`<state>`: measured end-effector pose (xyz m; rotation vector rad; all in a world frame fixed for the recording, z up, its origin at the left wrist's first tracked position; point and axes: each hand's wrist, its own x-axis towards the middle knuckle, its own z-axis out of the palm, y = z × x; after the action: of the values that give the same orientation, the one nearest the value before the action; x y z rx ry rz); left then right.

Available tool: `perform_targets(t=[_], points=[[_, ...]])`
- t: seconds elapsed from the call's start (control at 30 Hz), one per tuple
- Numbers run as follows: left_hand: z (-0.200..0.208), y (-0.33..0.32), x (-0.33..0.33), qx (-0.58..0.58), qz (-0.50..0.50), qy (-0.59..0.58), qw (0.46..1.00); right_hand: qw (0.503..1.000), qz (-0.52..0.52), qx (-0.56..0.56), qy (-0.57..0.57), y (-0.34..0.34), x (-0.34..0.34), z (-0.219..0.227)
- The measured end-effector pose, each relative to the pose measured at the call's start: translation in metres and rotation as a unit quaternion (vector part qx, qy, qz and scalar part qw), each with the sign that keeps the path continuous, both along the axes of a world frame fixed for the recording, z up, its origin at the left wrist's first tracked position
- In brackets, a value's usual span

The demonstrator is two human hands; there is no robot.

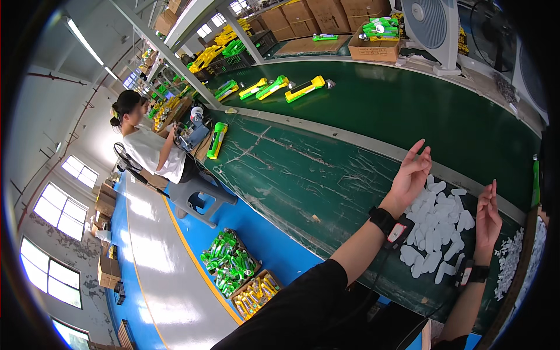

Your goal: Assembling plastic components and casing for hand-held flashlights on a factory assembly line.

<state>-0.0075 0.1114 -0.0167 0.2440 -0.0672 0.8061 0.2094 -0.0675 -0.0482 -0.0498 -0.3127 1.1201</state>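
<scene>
My left hand point(411, 178) is raised over the green worktable, just left of a pile of flat white oval plastic pieces point(434, 224). Its fingers are apart and loosely bent, with nothing visible in them. To the right of that pile, my right hand point(489, 216) is held up with its fingers stretched out, and I see nothing in it either. Each wrist wears a black strap carrying a small device. Beside my right forearm lies a heap of much smaller white parts point(509, 265).
Beyond the scratched table point(280, 154), a dark green conveyor belt point(373, 96) carries several yellow-and-green flashlights point(306, 88). One flashlight point(217, 140) lies at the table's far end, near a seated co-worker point(153, 146). Filled boxes point(256, 294) stand on the floor; a fan point(431, 29) is behind the belt.
</scene>
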Motion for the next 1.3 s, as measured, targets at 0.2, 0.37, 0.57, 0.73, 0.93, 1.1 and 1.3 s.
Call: perform_targets(t=[0.2,0.37,0.57,0.73,0.93,1.1,1.3], points=[[-0.001,0.000,0.000,-0.016,0.006,-0.009,1.000,1.000,0.002,-0.004,0.001,0.000,-0.002,0.001],[-0.001,0.001,-0.001,-0.014,0.001,-0.014,1.000,1.000,0.004,-0.009,0.000,-0.001,-0.001,-0.002],[0.000,0.002,-0.002,-0.019,0.007,-0.020,1.000,1.000,-0.005,-0.028,-0.002,0.002,-0.007,0.005],[0.003,-0.005,0.012,-0.016,-0.004,-0.027,1.000,0.999,-0.028,-0.022,-0.009,-0.014,-0.002,0.015],[-0.008,0.009,-0.003,-0.040,-0.028,-0.074,0.996,0.998,0.002,-0.001,0.063,0.008,-0.026,0.009],[-0.001,0.009,-0.006,-0.011,-0.040,-0.061,0.997,0.997,-0.031,-0.028,0.068,0.005,-0.029,0.027],[-0.005,0.010,-0.005,-0.017,-0.044,-0.059,0.997,0.998,-0.032,-0.025,0.050,0.003,-0.029,0.025]])
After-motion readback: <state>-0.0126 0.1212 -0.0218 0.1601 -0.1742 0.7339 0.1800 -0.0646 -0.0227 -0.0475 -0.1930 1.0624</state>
